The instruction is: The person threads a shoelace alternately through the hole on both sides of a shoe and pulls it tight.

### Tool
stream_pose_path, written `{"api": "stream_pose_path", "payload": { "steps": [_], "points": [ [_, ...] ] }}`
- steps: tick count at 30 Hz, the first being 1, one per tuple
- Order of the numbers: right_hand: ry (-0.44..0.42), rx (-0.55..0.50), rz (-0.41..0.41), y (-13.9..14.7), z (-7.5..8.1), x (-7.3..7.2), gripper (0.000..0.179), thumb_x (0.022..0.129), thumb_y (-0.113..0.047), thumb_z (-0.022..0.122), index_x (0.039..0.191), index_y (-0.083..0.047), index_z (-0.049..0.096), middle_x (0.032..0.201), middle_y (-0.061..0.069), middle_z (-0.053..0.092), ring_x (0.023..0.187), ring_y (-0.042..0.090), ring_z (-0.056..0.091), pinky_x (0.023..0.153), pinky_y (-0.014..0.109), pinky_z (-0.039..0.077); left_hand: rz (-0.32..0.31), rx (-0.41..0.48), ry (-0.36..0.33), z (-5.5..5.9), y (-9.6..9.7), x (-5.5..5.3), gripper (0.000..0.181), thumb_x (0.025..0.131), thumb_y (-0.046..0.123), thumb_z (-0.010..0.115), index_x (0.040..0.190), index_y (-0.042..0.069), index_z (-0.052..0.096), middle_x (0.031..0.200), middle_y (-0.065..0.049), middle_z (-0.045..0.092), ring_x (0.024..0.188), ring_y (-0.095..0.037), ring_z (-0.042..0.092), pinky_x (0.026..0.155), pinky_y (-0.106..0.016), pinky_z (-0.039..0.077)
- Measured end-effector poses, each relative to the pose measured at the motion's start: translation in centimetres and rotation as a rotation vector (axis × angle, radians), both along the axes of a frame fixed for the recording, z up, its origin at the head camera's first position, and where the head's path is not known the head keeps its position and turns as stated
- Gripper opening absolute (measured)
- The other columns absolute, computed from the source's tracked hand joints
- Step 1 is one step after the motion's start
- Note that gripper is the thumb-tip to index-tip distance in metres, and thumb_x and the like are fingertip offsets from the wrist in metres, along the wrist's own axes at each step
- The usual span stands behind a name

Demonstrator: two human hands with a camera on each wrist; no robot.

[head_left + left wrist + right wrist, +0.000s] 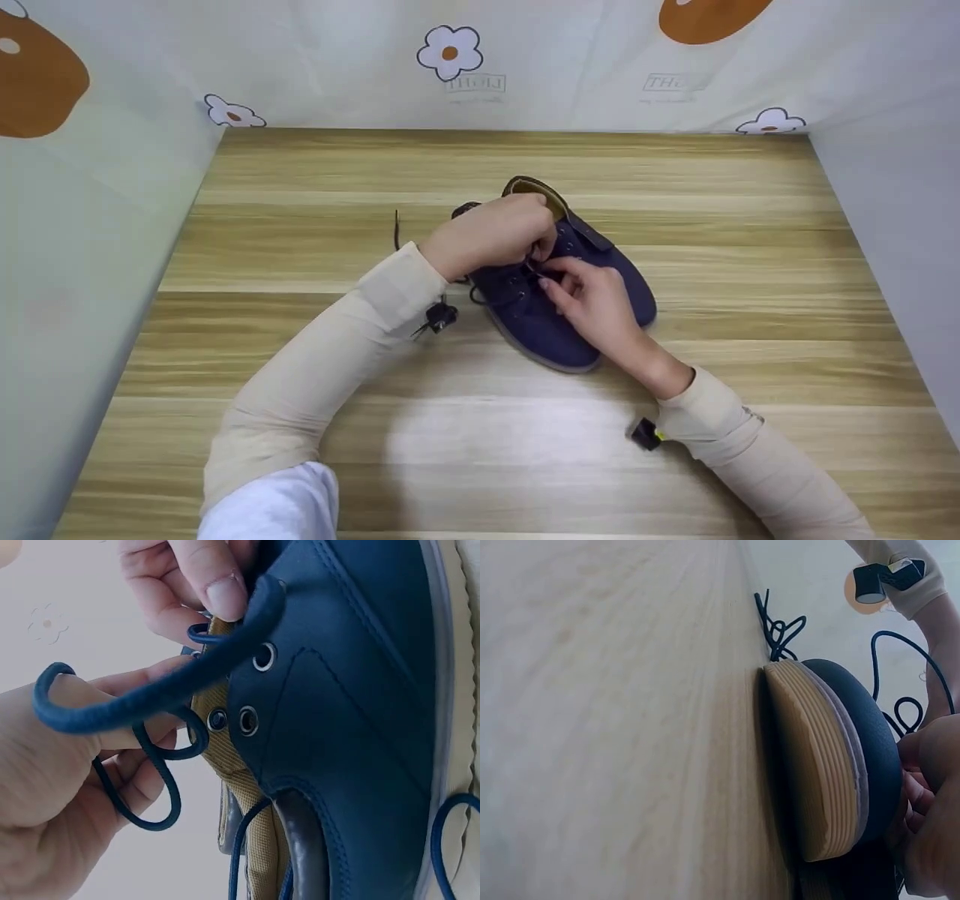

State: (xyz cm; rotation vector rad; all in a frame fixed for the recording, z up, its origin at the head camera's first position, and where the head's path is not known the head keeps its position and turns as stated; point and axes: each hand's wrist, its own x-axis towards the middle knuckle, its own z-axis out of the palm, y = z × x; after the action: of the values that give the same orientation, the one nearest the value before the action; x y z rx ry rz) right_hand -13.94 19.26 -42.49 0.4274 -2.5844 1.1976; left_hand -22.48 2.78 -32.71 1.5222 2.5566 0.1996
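Two navy lace-up shoes stand side by side; my hands meet over the front of the nearer shoe [536,330]. From the left, my left hand [499,232] reaches across its opening with curled fingers and pinches at the lacing. My right hand [600,300] holds the dark blue shoelace [161,682] between thumb and forefinger, close to the left fingertips. In the left wrist view the lace loops over the left thumb, and a small loop shows by the metal eyelets [249,721] at the tan tongue [217,739]. The right wrist view shows the nearer shoe's toe and sole [821,765].
The second shoe [634,281] lies just right of the first, partly behind my right hand. A loose lace end [397,229] trails on the wooden table [315,225] left of the shoes. Pale patterned sheeting [562,60] walls the back and sides.
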Motion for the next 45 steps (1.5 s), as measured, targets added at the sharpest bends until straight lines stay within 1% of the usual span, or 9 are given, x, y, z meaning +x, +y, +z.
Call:
{"api": "stream_pose_path", "payload": {
  "steps": [7,20,23,26,30,33,37,41,45],
  "points": [
    [-0.003,0.004,-0.001,-0.1,0.1,0.0,0.014,0.090,-0.015,0.070,0.102,-0.009,0.074,0.054,-0.004,0.060,0.045,0.000,0.050,0.045,0.015,0.039,-0.022,-0.018,0.067,-0.2,0.3,0.1,0.020,0.084,-0.004,0.063,0.080,0.011,0.077,0.083,-0.005,0.072,0.090,-0.025,0.063,0.088,-0.035,0.052],
    [-0.010,-0.024,0.000,-0.1,0.2,0.0,0.016,0.090,-0.015,0.071,0.104,-0.008,0.074,0.054,-0.002,0.061,0.046,-0.001,0.051,0.045,0.016,0.041,0.003,0.145,-0.168,-1.1,0.0,-0.7,0.022,0.083,-0.008,0.059,0.094,0.008,0.069,0.088,-0.005,0.072,0.083,-0.017,0.067,0.081,-0.030,0.055],
    [-0.029,-0.050,0.000,-0.1,0.2,0.0,0.016,0.092,-0.015,0.069,0.104,-0.006,0.073,0.054,0.000,0.061,0.044,0.000,0.050,0.043,0.017,0.041,0.024,0.146,-0.176,-1.2,-0.4,-0.9,0.007,0.090,0.007,0.067,0.089,0.009,0.074,0.087,-0.004,0.073,0.085,-0.018,0.066,0.085,-0.032,0.054],
    [-0.057,-0.077,0.001,0.0,0.3,0.0,0.016,0.094,-0.015,0.067,0.104,-0.005,0.073,0.053,0.001,0.060,0.041,0.001,0.050,0.042,0.019,0.042,0.035,0.116,-0.164,-1.2,-1.0,-1.0,0.019,0.095,0.024,0.065,0.088,0.011,0.077,0.085,-0.003,0.073,0.087,-0.021,0.061,0.089,-0.036,0.050],
    [-0.092,-0.091,0.007,0.1,0.4,-0.1,0.016,0.096,-0.016,0.063,0.105,-0.005,0.072,0.052,0.001,0.060,0.040,0.002,0.051,0.042,0.021,0.044,0.035,0.059,-0.160,-1.3,-1.8,-0.8,0.017,0.090,0.022,0.064,0.098,0.015,0.077,0.095,-0.001,0.073,0.092,-0.024,0.053,0.088,-0.038,0.046],
    [-0.110,-0.093,0.003,0.1,0.4,-0.2,0.017,0.097,-0.017,0.063,0.106,-0.006,0.072,0.052,0.001,0.061,0.040,0.004,0.051,0.042,0.022,0.044,0.023,0.044,-0.116,-1.6,-1.9,-0.6,0.028,0.081,0.008,0.063,0.103,0.017,0.076,0.102,0.000,0.073,0.095,-0.024,0.053,0.087,-0.039,0.047],
    [-0.130,-0.096,-0.005,0.2,0.5,-0.3,0.016,0.097,-0.017,0.063,0.106,-0.007,0.072,0.053,0.002,0.061,0.041,0.006,0.052,0.042,0.023,0.045,-0.020,0.106,0.029,-2.6,-1.5,-0.5,0.024,0.083,0.000,0.062,0.096,0.016,0.075,0.098,0.000,0.073,0.095,-0.025,0.055,0.085,-0.040,0.048],
    [-0.153,-0.111,0.000,0.2,0.4,-0.4,0.017,0.097,-0.017,0.062,0.106,-0.006,0.072,0.054,0.003,0.062,0.041,0.008,0.053,0.042,0.025,0.046,-0.049,0.156,0.159,-3.4,-1.2,-0.4,0.013,0.084,0.005,0.068,0.089,0.016,0.072,0.094,0.001,0.072,0.092,-0.024,0.054,0.082,-0.039,0.047],
    [-0.154,-0.121,0.001,0.2,0.5,-0.4,0.016,0.097,-0.016,0.062,0.106,-0.007,0.072,0.053,0.003,0.062,0.041,0.009,0.054,0.042,0.025,0.046,-0.034,0.198,0.276,-3.7,-1.3,-0.2,0.021,0.081,0.015,0.075,0.100,0.017,0.068,0.109,-0.002,0.067,0.104,-0.025,0.054,0.090,-0.040,0.046]
  ]
}}
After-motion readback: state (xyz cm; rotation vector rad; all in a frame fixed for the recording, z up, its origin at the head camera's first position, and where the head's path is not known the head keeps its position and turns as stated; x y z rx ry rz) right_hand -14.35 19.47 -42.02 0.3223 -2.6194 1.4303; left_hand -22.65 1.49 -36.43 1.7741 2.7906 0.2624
